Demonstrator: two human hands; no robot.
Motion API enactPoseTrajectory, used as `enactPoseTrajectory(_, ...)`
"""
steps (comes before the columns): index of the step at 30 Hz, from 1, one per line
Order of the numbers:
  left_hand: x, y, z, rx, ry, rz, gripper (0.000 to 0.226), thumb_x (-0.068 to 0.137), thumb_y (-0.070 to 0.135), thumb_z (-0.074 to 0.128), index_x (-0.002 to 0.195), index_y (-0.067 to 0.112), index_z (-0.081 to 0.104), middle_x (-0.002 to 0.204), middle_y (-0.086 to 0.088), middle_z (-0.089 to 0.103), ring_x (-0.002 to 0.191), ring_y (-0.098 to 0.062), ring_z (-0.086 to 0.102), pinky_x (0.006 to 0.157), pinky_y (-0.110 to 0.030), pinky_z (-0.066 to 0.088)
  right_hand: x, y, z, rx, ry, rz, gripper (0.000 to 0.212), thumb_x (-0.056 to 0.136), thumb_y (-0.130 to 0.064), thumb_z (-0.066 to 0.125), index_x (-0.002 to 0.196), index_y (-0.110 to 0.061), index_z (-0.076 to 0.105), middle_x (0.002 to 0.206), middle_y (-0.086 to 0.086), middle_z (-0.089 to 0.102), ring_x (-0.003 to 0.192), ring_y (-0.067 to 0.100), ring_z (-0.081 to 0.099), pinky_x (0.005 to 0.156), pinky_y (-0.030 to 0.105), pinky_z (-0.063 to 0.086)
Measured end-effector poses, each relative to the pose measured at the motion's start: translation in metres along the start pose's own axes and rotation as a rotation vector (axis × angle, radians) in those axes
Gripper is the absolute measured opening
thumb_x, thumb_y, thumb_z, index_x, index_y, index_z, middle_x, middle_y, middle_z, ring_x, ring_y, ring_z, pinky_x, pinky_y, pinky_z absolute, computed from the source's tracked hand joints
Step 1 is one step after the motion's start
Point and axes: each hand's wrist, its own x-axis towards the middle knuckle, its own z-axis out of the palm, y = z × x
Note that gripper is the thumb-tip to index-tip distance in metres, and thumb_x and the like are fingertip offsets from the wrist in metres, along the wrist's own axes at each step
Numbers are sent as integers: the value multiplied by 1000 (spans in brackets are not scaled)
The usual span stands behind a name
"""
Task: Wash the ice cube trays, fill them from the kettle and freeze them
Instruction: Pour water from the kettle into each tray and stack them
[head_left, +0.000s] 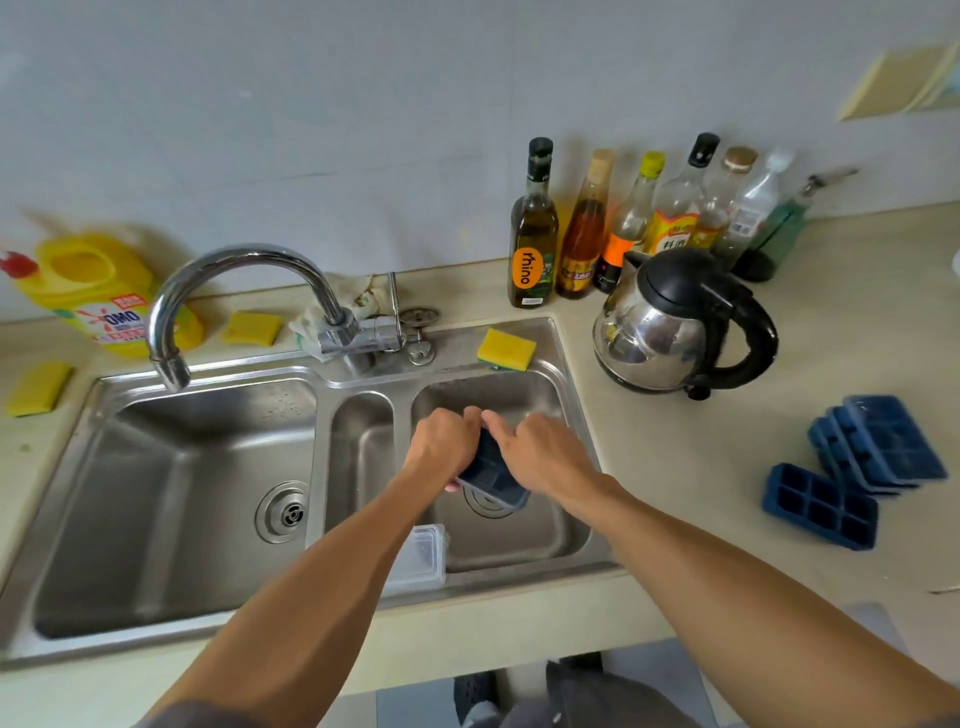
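Observation:
Over the right basin of the steel sink (566, 358), both my hands grip one dark blue ice cube tray (493, 480), tilted on edge. My left hand (444, 441) holds its left side and my right hand (540, 452) its right side; much of the tray is hidden by my fingers. On the counter to the right lies a single blue tray (821, 506) beside a stack of several blue trays (878, 441). A steel kettle with a black lid and handle (675, 322) stands behind them. The tap (228, 291) reaches over the left basin, with no water visible.
A clear plastic lid or box (423, 558) leans inside the right basin. A yellow sponge (506, 349) sits on the sink's back rim, two more sponges (251, 327) (39, 387) and a yellow detergent jug (98, 291) at left. Several bottles (628, 223) line the wall.

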Motion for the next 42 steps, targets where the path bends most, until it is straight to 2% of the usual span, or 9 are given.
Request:
enactPoseTrajectory(2,-2,1,-1,-99,21,-16,51,105,40,34,83,4,63,78,-17,63,44,-24,64,31,-20,41,2,5,2,-64,15,-19,50,109,-44,36,154,-23,39,105,16,67,72,22,57,57,33,46)
enactPoseTrajectory(4,-4,4,0,-184,50,-25,65,101,61,36,79,8,66,82,-14,67,60,-27,68,35,-23,47,4,6,0,-76,16,0,66,104,-64,28,116,-11,66,93,15,71,71,23,61,58,32,47)
enactPoseTrajectory(6,-6,10,1,-282,80,-47,72,97,73,29,88,11,64,85,-12,66,68,-27,70,40,-28,54,9,10,0,17,87,35,75,100,-72,26,85,-9,65,87,15,72,74,26,66,63,34,50)
enactPoseTrajectory(10,-9,9,4,-518,140,-100,76,93,78,20,112,15,58,88,-13,71,68,-24,74,48,-30,59,10,20,-14,186,141,117,73,103,-67,24,68,-14,58,70,4,63,63,14,62,52,26,41)
enactPoseTrajectory(17,-17,19,32,-844,233,-199,66,97,69,36,109,10,62,102,-10,69,92,-29,69,86,-49,60,5,2,-9,359,113,104,74,102,-68,24,83,-14,70,89,11,71,84,25,69,78,39,57)
enactPoseTrajectory(23,-17,21,26,-570,274,-10,60,97,66,40,86,12,65,84,-6,71,77,-20,67,65,-33,51,15,-1,-26,346,133,84,71,103,-66,19,101,-16,69,102,8,69,99,26,65,84,38,47)
enactPoseTrajectory(32,-25,41,34,-486,312,191,52,98,60,44,58,28,57,50,20,60,48,3,56,43,-13,34,14,10,-34,385,287,7,73,105,-62,27,74,-14,72,64,-8,62,64,4,58,56,21,37)
enactPoseTrajectory(38,-26,59,24,-453,396,277,50,97,62,45,64,25,56,55,20,62,52,3,57,46,-10,38,15,8,-57,522,301,-104,66,105,-61,29,65,-19,62,67,0,66,70,17,64,65,34,48)
enactPoseTrajectory(42,-24,68,-2,-304,540,404,50,91,71,37,86,28,62,71,14,65,66,1,62,60,-19,47,11,7,-82,620,86,-239,41,102,-63,37,95,-34,66,93,-11,69,93,8,67,73,20,49)
